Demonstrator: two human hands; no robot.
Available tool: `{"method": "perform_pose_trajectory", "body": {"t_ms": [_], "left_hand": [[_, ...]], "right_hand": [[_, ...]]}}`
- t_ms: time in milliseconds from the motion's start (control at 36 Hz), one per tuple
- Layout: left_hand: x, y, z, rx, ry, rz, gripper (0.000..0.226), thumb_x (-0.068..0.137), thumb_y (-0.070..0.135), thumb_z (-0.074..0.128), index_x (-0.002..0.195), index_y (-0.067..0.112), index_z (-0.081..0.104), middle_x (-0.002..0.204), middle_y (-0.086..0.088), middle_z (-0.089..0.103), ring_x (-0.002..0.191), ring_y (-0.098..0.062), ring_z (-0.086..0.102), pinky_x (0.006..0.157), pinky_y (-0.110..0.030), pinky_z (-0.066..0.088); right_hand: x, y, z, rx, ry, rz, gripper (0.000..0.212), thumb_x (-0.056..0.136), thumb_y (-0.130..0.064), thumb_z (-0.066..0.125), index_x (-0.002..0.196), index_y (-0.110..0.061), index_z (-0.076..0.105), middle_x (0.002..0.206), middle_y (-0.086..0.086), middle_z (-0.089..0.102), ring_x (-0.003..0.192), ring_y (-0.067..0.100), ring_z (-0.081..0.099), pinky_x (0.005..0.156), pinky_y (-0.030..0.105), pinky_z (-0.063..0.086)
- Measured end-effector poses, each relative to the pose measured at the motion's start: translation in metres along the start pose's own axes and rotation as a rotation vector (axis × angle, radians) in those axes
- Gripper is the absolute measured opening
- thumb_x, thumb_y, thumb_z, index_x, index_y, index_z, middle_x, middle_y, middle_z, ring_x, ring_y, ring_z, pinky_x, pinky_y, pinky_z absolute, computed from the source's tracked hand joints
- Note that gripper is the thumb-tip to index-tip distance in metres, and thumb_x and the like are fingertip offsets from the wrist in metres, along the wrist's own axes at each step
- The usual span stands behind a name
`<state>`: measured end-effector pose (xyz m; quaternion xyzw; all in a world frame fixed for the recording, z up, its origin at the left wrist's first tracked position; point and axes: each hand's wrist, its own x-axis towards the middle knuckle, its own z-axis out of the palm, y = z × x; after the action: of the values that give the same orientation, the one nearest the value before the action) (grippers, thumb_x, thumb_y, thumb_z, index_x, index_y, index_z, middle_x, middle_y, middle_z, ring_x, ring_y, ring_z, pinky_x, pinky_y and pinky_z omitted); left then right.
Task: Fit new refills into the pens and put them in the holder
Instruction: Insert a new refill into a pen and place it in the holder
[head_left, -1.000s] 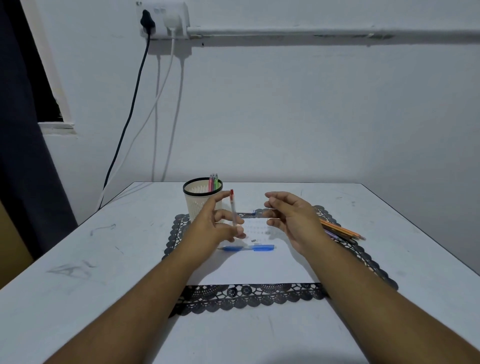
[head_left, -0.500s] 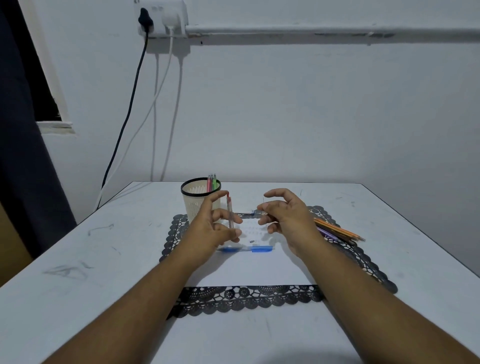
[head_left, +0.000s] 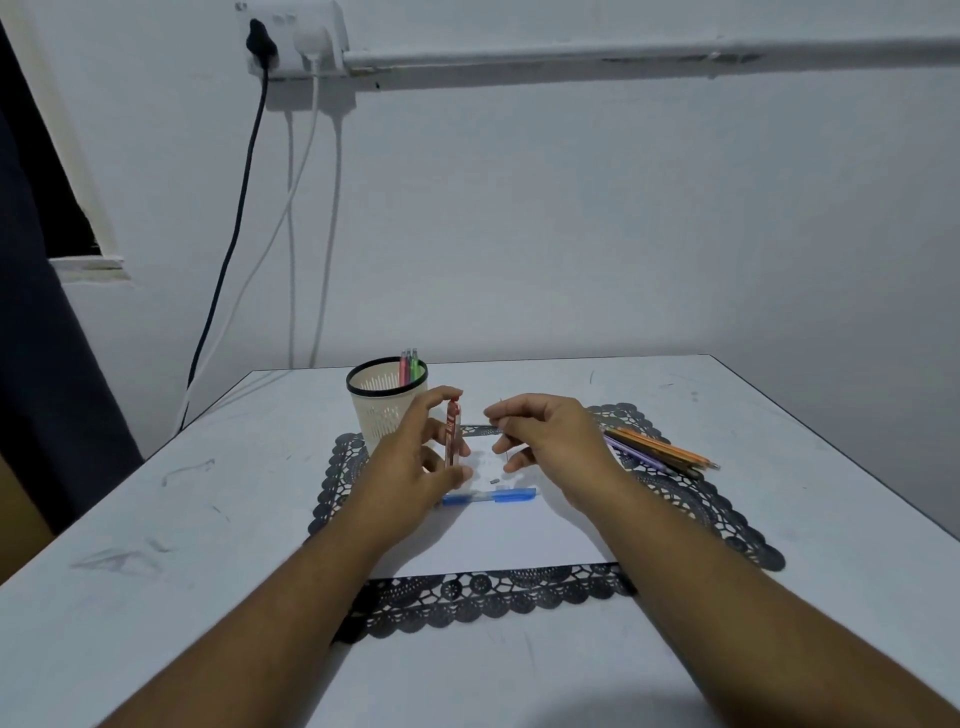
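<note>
My left hand (head_left: 415, 457) holds a red pen barrel (head_left: 452, 431) upright between thumb and fingers, just in front of the cream mesh holder (head_left: 379, 410). The holder has a black rim and a pink and a green pen (head_left: 409, 368) stand in it. My right hand (head_left: 550, 436) pinches a thin refill (head_left: 503, 415) a short way right of the barrel; most of the refill is hidden by the fingers. A blue pen (head_left: 491, 497) lies on the white sheet (head_left: 498, 540) below both hands, with a tiny grey part (head_left: 495, 481) beside it.
A black lace mat (head_left: 717, 519) lies under the white sheet on the white table (head_left: 156, 519). Several orange and purple pencils (head_left: 660, 449) lie on the mat to the right of my right hand. Cables hang down the wall from a socket at the back left.
My right hand has closed its fingers into a pinch on the thin refill and moved slightly towards the barrel. My left hand keeps the red barrel upright.
</note>
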<state>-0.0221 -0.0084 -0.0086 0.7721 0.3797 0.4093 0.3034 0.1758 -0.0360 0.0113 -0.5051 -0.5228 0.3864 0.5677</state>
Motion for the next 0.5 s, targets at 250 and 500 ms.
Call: {"method": "perform_pose_trajectory", "body": {"t_ms": [250,500], "left_hand": [[-0.0003,0.0090,-0.0030,0.367,-0.040,0.122,0.075,0.090,0.016,0.076,0.144,0.055,0.041,0.101,0.026,0.062,0.081,0.002,0.061,0.069,-0.013,0.044],[0.0020,0.0058,-0.0031,0.468,-0.054,0.105,0.086,0.094,0.021,0.072,0.156,0.052,0.020,0.131,0.018,0.066,0.095,-0.006,0.065,0.089,-0.035,0.056]], "right_hand": [[-0.0036,-0.0034,0.0019,0.050,-0.037,0.047,0.011,0.097,-0.010,0.069,0.097,-0.007,0.079,0.098,0.011,0.078,0.077,0.027,0.074,0.067,0.041,0.063],[-0.0053,-0.0094,-0.0002,-0.019,-0.021,0.076,0.011,0.095,-0.011,0.071,0.095,-0.002,0.078,0.094,0.015,0.077,0.071,0.023,0.073,0.059,0.036,0.062]]}}
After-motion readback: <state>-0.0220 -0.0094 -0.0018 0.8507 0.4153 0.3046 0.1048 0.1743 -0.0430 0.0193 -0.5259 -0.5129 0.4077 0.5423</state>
